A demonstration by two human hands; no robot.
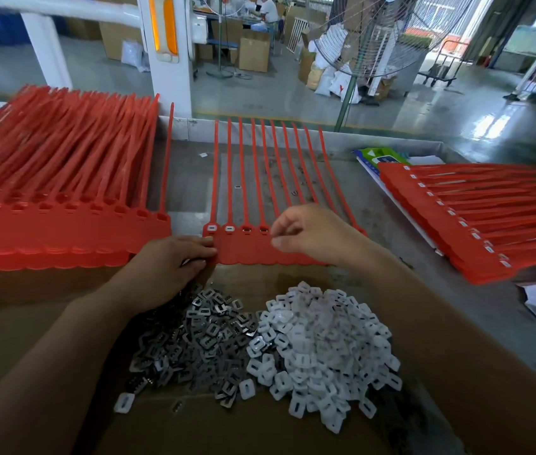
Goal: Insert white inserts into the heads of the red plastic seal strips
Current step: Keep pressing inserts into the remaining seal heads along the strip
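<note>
A joined row of red seal strips [246, 247] lies in the middle of the table, heads towards me and tails pointing away. Its two leftmost heads hold white inserts [220, 228]; the two after them show dark slots. My left hand [174, 261] pinches the row's left edge. My right hand [309, 231] hovers over the middle heads with fingers curled and thumb against forefinger; whatever lies between them is hidden. A heap of loose white inserts [319, 343] sits on cardboard in front of me.
A heap of grey metal clips [200, 336] lies left of the white inserts. A tall stack of red strips [56, 205] fills the left side. Another stack with inserts fitted [476, 218] lies at the right on papers. A standing fan [375, 37] is beyond the table.
</note>
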